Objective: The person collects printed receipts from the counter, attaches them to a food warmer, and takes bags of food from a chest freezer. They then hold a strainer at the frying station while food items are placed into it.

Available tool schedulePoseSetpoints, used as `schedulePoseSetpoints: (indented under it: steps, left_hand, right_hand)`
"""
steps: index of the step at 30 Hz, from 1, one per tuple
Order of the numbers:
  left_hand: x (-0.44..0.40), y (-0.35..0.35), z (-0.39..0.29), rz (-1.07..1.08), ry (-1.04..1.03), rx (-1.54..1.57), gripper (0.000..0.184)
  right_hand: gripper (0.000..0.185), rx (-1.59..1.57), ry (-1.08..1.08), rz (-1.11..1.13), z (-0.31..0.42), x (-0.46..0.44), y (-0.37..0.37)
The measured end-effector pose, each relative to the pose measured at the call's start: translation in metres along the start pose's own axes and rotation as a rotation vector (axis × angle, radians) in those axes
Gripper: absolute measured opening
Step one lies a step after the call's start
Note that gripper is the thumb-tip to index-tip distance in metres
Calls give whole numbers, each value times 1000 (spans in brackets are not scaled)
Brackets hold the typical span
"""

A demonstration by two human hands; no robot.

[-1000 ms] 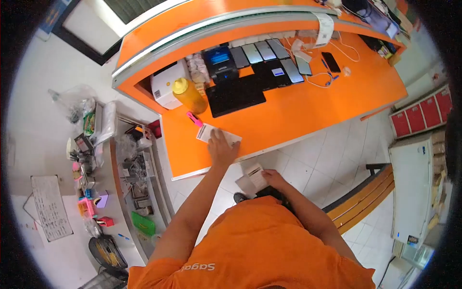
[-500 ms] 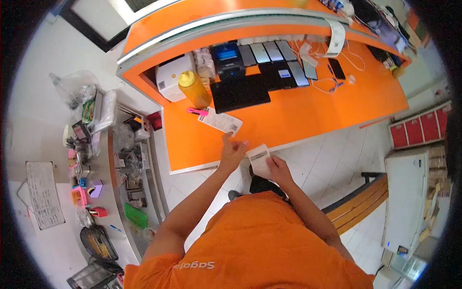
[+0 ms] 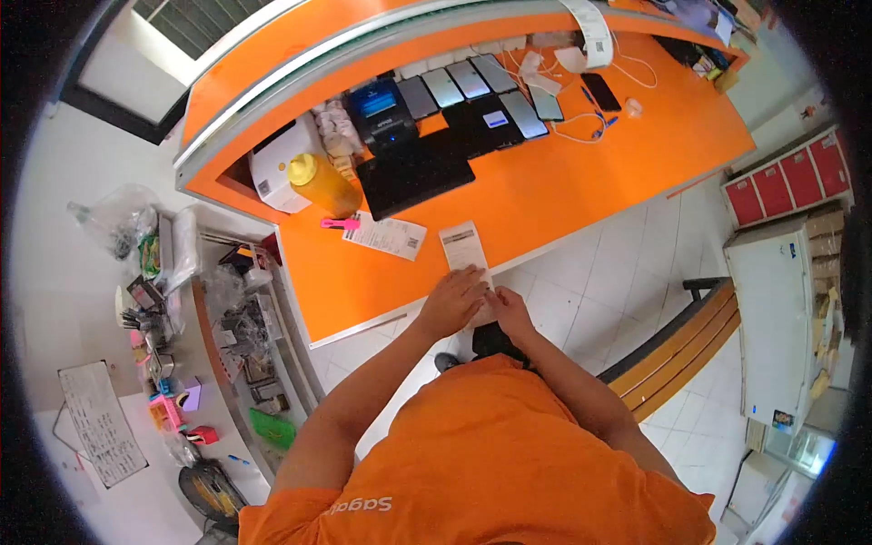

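Note:
A printed paper receipt [image 3: 462, 243] lies over the front edge of the orange counter [image 3: 563, 191], its upper part on the surface. My left hand [image 3: 454, 302] rests on the receipt with its fingers laid out flat. Just beside it, my right hand [image 3: 512, 316] pinches the lower right edge of the same paper. Further left on the counter is a second receipt [image 3: 386, 236], with a pink highlighter [image 3: 340, 223] across its left end. Behind these stands a yellow squeeze bottle [image 3: 324, 186].
A black tablet [image 3: 416, 174] and several phones [image 3: 441, 88] line the back of the counter near a dark printer [image 3: 381, 113] and a white one [image 3: 282, 168]. A cluttered side shelf [image 3: 222, 363] stands left; a wooden bench [image 3: 677, 350] is at right.
The receipt in my right hand has moved up and left onto the counter's front edge. My left hand has come down onto it. The view has shifted.

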State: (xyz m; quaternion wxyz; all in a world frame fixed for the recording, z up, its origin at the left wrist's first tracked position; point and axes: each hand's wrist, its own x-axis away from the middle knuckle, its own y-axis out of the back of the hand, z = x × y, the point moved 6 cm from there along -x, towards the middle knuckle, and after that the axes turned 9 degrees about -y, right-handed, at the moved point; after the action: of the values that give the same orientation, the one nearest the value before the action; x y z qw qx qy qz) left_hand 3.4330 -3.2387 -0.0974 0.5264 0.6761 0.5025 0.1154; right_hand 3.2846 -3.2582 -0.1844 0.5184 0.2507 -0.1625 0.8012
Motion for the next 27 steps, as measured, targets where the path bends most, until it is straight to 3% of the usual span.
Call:
schedulePoseSetpoints:
  steps: [2,5,8,11,20,25,27]
  left_hand:
    - [-2,-1,-2,-21,7,-66,41]
    - [-7,-5,2,3,90,-74,43]
    - [-9,-6,-2,35,124,-93,42]
    - [-10,-9,-1,37,159,-67,43]
    - [-12,-7,-3,-60,143,-22,45]
    - [-8,-11,6,-19,151,-25,46]
    - [-5,-15,8,-28,141,-18,46]
  right_hand:
    - [25,-138,-18,35,10,3,-3]
    - [26,-78,18,15,-13,-16,-5]
    - [27,-347,-13,168,-21,-19,-11]
    - [35,-208,-47,192,-29,-34,-12]
    - [40,-594,-181,455,-28,-34,-27]
    - [34,-527,-268,437,-30,-33,-20]
    - [35,-404,-203,454,-26,-28,-18]
